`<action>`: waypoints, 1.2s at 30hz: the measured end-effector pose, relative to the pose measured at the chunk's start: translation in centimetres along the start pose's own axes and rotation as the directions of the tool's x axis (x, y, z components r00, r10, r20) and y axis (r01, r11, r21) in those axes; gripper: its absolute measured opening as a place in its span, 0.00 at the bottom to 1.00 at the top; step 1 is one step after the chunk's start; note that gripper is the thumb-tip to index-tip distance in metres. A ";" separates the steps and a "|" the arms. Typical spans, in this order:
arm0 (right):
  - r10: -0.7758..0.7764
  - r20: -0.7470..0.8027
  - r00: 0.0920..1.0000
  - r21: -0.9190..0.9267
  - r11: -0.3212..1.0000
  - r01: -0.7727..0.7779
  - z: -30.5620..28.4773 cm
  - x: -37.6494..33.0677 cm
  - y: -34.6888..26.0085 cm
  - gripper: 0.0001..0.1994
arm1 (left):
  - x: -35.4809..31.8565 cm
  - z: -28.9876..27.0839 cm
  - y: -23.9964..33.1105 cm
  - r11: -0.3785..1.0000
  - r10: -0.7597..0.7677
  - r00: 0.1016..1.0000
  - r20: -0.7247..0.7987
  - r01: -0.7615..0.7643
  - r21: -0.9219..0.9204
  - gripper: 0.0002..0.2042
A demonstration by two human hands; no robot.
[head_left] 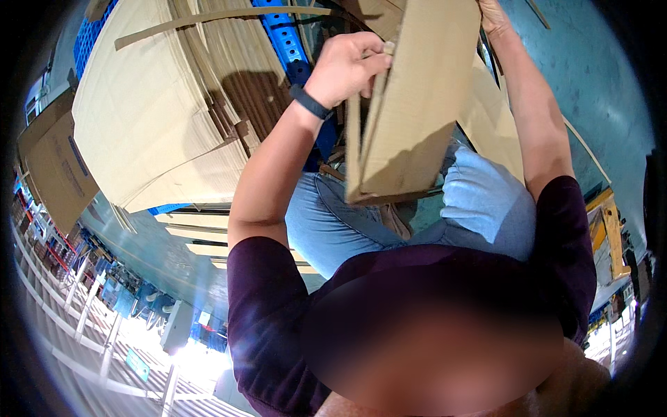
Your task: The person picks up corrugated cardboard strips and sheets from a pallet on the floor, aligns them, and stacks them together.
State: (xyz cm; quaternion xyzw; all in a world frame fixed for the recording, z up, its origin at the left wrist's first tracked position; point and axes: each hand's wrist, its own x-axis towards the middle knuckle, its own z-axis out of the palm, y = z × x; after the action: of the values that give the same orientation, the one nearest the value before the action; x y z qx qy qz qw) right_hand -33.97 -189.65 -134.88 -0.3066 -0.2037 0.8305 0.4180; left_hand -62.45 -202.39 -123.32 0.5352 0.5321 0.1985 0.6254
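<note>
So the person has a flat brown cardboard box (410,97) held up over their lap, both hands on it. The left hand (347,66) is clamped on the box's left edge, fingers curled round the cardboard and the thumb pressing on the near face. There's a dark wristband (310,102) just below that grip. The right hand (492,17) is up at the far right corner of the box, touching it, but it's cut off by the top of the frame, so I can't tell if that grip is closed or loose. The box sits tilted between the two arms, above the blue jeans (333,222). Off to the left there's a big stack of flattened cardboard sheets (153,104), with a blue rack (288,42) behind it.
</note>
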 end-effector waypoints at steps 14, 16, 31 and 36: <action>0.184 -0.197 0.963 -0.010 0.982 -0.190 -0.7 -0.9 6.4 0.28 | -0.9 0.9 -2.8 0.684 0.369 0.892 -0.262 -0.069 0.727 0.04; 0.189 -0.207 0.960 -0.077 0.975 -0.208 -3.2 -0.5 7.2 0.28 | -0.6 1.3 -2.9 0.692 0.356 0.896 -0.267 -0.060 0.720 0.04; 0.072 -0.437 0.897 -0.177 0.970 -0.165 -1.6 -3.6 7.6 0.25 | 2.5 -1.5 -7.6 0.989 -0.120 0.969 -0.214 0.097 -0.113 0.17; 0.135 -0.410 0.902 -0.143 0.967 -0.210 -2.9 -3.5 8.4 0.26 | 4.0 0.8 -8.3 0.791 0.291 0.922 -0.256 -0.082 0.606 0.12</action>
State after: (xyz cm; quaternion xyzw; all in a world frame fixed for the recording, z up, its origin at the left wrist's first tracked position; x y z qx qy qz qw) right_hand -35.19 -197.03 -140.77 -0.5226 -0.1622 0.7625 0.3451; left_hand -62.99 -202.39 -132.56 0.7098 0.6093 0.1752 0.3071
